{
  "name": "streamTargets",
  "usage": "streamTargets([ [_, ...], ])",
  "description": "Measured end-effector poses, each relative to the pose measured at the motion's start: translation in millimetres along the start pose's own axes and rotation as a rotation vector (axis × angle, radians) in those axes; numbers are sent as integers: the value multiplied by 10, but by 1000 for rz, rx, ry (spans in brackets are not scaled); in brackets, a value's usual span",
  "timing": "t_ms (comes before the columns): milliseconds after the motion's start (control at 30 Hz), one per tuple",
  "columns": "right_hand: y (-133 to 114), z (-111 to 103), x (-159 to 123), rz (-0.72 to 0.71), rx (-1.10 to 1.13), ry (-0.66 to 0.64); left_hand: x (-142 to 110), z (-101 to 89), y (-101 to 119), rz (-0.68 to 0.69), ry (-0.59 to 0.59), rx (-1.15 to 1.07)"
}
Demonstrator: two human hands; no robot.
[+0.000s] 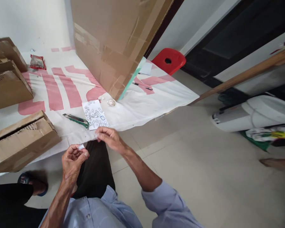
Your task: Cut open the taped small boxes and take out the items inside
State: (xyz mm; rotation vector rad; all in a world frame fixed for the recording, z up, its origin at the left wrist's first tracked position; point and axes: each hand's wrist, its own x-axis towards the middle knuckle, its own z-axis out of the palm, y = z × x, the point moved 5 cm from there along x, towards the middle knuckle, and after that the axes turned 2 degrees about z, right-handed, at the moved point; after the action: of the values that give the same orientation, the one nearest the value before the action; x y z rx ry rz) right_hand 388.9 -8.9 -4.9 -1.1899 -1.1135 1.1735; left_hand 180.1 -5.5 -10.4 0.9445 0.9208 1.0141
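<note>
One small white rectangular paper slip [81, 147], long axis roughly crosswise, gripped by left hand [71, 161] fingers, lies left of right hand [111, 138], whose fingers' hold cannot be told.

Slip [81, 147] — white, dark-outlined; green cutter [77, 120]; tablecloth [135, 112] — white, pink-patterned.

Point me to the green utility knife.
In the head view, the green utility knife lies left of centre on the cloth-covered table, immediately left of the marked white sheet, in front of the left hand.
</note>
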Motion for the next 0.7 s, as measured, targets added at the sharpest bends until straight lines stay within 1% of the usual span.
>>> streamTargets([
  [67,-21,-372,227,-27,-187,158,-5,-17,-69,-23,-15,20],
  [133,-15,-679,477,-19,-332,254,-23,-41,-148,-34,-33,30],
  [167,-5,-800,599,-16,-395,288,-32,-51,-190,-36,-44,34],
  [233,38,-969,816,3,-516,330,-48,-64,-268,-34,-63,43],
  [300,102,-1049,981,36,-629,338,-58,-70,-326,-31,-82,59],
  [400,205,-1064,1116,90,-788,305,-62,-76,-364,-30,-96,83],
  [500,279,-1054,1148,135,-899,281,-61,-83,-363,-29,-101,97],
  [700,329,-1083,1158,207,-962,281,-54,-71,-312,-50,-99,131],
])
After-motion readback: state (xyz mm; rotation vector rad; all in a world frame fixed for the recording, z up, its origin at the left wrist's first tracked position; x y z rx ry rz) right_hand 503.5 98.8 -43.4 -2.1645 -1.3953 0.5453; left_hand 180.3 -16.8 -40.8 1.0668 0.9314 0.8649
